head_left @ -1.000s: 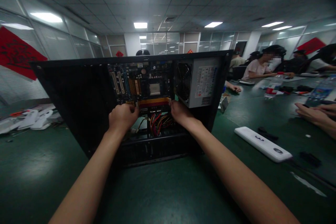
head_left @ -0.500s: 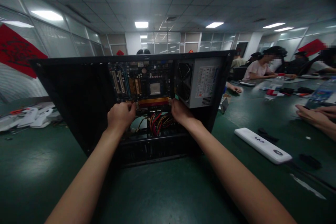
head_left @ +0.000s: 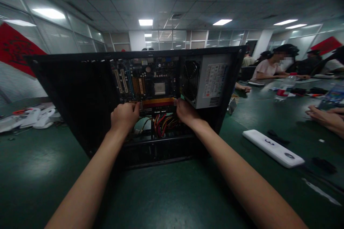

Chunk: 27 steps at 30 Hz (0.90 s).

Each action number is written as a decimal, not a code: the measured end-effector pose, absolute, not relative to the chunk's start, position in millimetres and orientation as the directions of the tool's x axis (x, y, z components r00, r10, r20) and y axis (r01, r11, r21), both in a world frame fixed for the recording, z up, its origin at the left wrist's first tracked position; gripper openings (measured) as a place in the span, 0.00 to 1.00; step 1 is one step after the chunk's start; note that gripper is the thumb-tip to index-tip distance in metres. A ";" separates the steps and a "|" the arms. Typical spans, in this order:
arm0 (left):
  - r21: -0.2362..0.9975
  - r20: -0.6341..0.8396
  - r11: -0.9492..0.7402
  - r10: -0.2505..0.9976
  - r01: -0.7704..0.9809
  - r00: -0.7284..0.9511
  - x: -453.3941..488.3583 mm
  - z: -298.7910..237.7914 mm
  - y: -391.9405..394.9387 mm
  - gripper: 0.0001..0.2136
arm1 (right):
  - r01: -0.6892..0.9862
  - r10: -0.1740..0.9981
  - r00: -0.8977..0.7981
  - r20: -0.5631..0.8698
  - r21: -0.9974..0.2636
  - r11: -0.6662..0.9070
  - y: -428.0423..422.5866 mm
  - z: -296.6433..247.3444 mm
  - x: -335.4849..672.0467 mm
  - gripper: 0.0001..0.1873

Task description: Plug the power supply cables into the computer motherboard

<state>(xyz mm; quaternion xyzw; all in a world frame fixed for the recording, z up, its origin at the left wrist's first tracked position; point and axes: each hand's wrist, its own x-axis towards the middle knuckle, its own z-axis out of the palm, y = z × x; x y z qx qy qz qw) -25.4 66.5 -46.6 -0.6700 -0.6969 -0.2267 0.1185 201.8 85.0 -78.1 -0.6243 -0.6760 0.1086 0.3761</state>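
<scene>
An open black computer case [head_left: 72, 93] stands on the green table with its inside facing me. A motherboard [head_left: 149, 69] is mounted in it, with red and yellow memory slots [head_left: 158, 103] along its lower edge. My left hand [head_left: 124, 114] is closed, its thumb at the left end of those slots. At their right end my right hand [head_left: 186, 111] is closed, with its fingertips partly hidden. What either hand grips is too small to make out. Below the slots hangs a bundle of coloured cables [head_left: 162, 124]. A grey power supply [head_left: 212, 82] fills the upper right corner.
Right of the case lies a white power bank [head_left: 272, 148] marked 3, near black straps [head_left: 278, 137]. A water bottle [head_left: 285, 87] stands farther back. Other people's hands [head_left: 326, 117] rest at the right edge. White parts [head_left: 34, 116] are piled at the left.
The view has shifted slightly, so the case sits a little higher and wider in it. Both hands stay at the ends of the memory slots.
</scene>
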 end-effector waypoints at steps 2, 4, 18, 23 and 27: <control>0.162 0.472 -0.007 0.879 0.987 -0.072 -24.5 -46.5 66.3 0.25 | 0.775 0.924 0.054 0.378 -0.599 0.200 85.3 -78.1 202.1 0.19; 0.167 0.473 -0.018 0.879 0.986 -0.064 -23.8 -45.9 66.2 0.25 | 0.780 0.927 0.045 0.373 -0.593 0.201 84.8 -77.4 202.1 0.19; 0.140 0.454 0.010 0.888 0.990 -0.073 -21.5 -44.6 64.3 0.25 | 0.772 0.922 0.043 0.385 -0.598 0.214 85.4 -78.8 201.9 0.19; 0.130 0.463 -0.064 0.886 0.989 -0.003 -21.9 -45.0 62.3 0.26 | 0.863 0.891 0.053 0.451 -0.469 0.186 73.6 -70.4 193.6 0.16; 0.073 0.459 -0.172 0.880 0.982 0.120 -15.4 -47.2 53.3 0.26 | 0.949 0.892 0.013 0.451 -0.287 0.132 41.5 -50.9 175.8 0.27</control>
